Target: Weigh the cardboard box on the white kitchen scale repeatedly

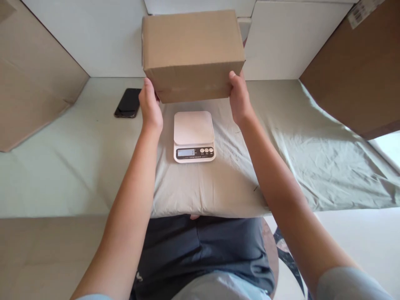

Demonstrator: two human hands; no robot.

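Observation:
Between my two hands I hold a closed brown cardboard box (193, 41), lifted beyond the scale and tilted so that its top and near side show. My left hand (150, 104) grips the lower left corner, thumb up along the edge. On the right end, my right hand (240, 98) has its thumb on the near side; its other fingers are hidden behind the box. Nearer to me, a white digital kitchen scale (193, 128) lies on the cloth with a bare platform. Its small display is lit, but the digits are too small to read.
A black smartphone (128, 103) lies left of my left hand on the pale green cloth (103, 166). Large cardboard sheets or boxes stand at the left (34, 75) and right (356, 71). White panels (275, 41) close off the back.

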